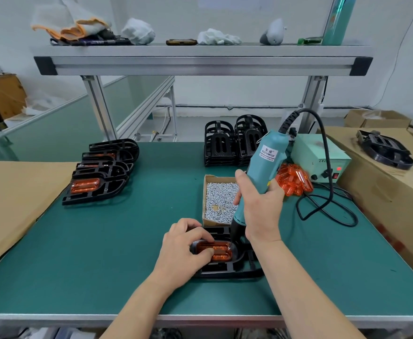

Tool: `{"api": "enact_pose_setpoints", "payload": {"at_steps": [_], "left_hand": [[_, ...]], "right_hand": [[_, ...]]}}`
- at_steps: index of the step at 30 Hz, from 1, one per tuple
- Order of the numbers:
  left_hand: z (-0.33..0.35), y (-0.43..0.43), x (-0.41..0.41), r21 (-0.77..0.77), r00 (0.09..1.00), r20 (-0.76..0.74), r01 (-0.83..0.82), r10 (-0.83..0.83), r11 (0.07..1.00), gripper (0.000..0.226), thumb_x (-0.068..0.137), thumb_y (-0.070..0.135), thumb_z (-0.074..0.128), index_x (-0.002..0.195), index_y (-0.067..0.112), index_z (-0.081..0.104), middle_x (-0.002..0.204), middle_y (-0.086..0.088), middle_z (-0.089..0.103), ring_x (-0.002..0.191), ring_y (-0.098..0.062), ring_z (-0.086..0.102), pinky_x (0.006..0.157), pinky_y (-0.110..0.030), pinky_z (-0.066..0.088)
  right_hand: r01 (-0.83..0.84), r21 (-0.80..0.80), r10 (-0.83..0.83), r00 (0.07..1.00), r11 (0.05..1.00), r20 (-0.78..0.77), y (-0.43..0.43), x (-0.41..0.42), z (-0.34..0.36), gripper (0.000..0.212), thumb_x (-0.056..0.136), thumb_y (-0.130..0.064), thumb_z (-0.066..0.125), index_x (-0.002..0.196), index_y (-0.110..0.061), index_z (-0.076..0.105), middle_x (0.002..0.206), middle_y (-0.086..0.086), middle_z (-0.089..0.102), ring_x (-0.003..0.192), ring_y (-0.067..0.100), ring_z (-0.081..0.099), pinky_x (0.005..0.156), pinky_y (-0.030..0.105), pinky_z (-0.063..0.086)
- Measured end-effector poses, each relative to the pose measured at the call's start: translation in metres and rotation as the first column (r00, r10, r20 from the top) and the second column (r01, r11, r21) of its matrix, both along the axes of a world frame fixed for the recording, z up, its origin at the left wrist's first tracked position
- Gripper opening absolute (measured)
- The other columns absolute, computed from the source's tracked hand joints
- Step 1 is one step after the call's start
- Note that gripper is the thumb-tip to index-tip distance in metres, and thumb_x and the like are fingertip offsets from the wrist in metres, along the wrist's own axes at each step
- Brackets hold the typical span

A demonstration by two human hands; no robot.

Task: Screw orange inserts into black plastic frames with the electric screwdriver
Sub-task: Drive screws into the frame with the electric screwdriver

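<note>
Now the right hand (259, 204) is clenched around the teal body of the electric screwdriver (265, 162), which stands a little tilted, its black tip down at the far right corner of the orange insert (221, 252). This insert sits inside a black frame (229, 271) that lies flat on the green surface (102, 241), near its front edge. The left hand (185, 248) holds the insert with curled fingers and thumb on its left end. Just behind the frame is an open box of screws (218, 199). To the right of the box lies a pile of loose inserts (293, 179), beside a pale green power unit (320, 157). On the left side, finished frames (100, 172) lie overlapped in a row. Empty frames (234, 143) stand stacked at the back.
</note>
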State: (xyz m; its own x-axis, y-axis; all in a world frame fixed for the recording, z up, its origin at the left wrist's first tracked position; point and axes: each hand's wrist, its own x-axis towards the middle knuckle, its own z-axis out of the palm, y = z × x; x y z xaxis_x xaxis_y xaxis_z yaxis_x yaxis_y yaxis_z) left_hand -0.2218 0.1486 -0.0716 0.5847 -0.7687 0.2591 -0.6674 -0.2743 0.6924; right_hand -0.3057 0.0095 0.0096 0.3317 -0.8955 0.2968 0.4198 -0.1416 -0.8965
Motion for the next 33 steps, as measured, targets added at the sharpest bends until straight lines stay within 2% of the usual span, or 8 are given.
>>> {"api": "enact_pose_setpoints", "payload": {"at_steps": [6,11,17,22,27,31,33], "left_hand": [[0.0,0.0,0.001,-0.003,1.0,0.001,0.008,-0.008,1.0,0.013,0.072,0.039,0.068,0.085,0.038,0.07,0.108,0.026,0.046,0.109,-0.004,0.043,0.1,-0.04,0.035],[0.001,-0.001,0.0,0.004,1.0,0.026,0.002,-0.002,1.0,0.014,0.071,0.04,0.066,0.084,0.036,0.07,0.107,0.022,0.047,0.108,-0.01,0.045,0.098,-0.041,0.037],[0.001,-0.001,-0.001,0.019,1.0,0.027,0.0,-0.001,1.0,0.015,0.071,0.04,0.066,0.085,0.035,0.07,0.108,0.02,0.048,0.107,-0.012,0.045,0.098,-0.043,0.037],[0.002,0.0,-0.002,0.017,1.0,0.03,-0.005,0.004,1.0,0.012,0.071,0.039,0.066,0.082,0.036,0.07,0.107,0.022,0.047,0.107,-0.011,0.046,0.097,-0.043,0.037],[0.005,-0.001,-0.003,0.02,1.0,0.024,-0.001,0.001,1.0,0.012,0.071,0.039,0.067,0.082,0.036,0.07,0.109,0.023,0.047,0.108,-0.011,0.046,0.099,-0.042,0.036],[0.006,0.0,-0.004,0.028,1.0,0.027,0.006,-0.007,1.0,0.015,0.076,0.026,0.077,0.082,0.037,0.069,0.109,0.021,0.047,0.11,-0.01,0.044,0.099,-0.038,0.035],[0.007,0.0,-0.005,0.038,0.999,0.031,0.017,-0.019,0.999,0.019,0.078,0.021,0.077,0.082,0.037,0.069,0.109,0.02,0.047,0.111,-0.01,0.043,0.096,-0.03,0.034]], "right_hand": [[-0.018,-0.001,0.018,1.0,1.0,0.013,0.0,-0.001,-0.001,0.016,0.078,-0.026,0.074,0.08,-0.016,0.062,0.055,0.001,0.053,0.044,0.016,0.047,0.049,0.025,0.044],[-0.021,0.004,0.021,1.0,1.0,-0.007,-0.003,0.002,-0.003,0.021,0.079,-0.026,0.072,0.08,-0.01,0.058,0.051,-0.005,0.051,0.042,0.015,0.046,0.047,0.024,0.042],[-0.059,-0.035,0.059,0.998,0.998,0.001,0.0,0.005,-0.005,0.012,0.08,-0.024,0.071,0.078,-0.018,0.06,0.051,-0.008,0.052,0.038,0.009,0.044,0.043,0.019,0.041],[-0.127,0.039,0.127,0.992,0.991,0.003,-0.01,-0.001,-0.005,0.02,0.08,-0.025,0.072,0.081,-0.011,0.057,0.051,-0.001,0.05,0.043,0.015,0.046,0.049,0.024,0.044],[-0.216,0.032,0.213,0.975,0.976,0.07,-0.014,-0.01,0.001,0.018,0.083,-0.024,0.074,0.085,-0.011,0.063,0.057,0.004,0.05,0.047,0.018,0.047,0.05,0.027,0.045],[-0.19,0.12,0.167,0.97,0.974,0.175,-0.025,-0.014,0.015,0.025,0.085,-0.024,0.075,0.092,-0.005,0.062,0.061,0.004,0.052,0.046,0.014,0.049,0.049,0.025,0.046],[-0.153,0.223,0.104,0.971,0.963,0.216,-0.031,-0.014,0.017,0.024,0.088,-0.024,0.076,0.095,-0.007,0.061,0.065,0.0,0.058,0.047,0.012,0.051,0.05,0.025,0.048]]}}
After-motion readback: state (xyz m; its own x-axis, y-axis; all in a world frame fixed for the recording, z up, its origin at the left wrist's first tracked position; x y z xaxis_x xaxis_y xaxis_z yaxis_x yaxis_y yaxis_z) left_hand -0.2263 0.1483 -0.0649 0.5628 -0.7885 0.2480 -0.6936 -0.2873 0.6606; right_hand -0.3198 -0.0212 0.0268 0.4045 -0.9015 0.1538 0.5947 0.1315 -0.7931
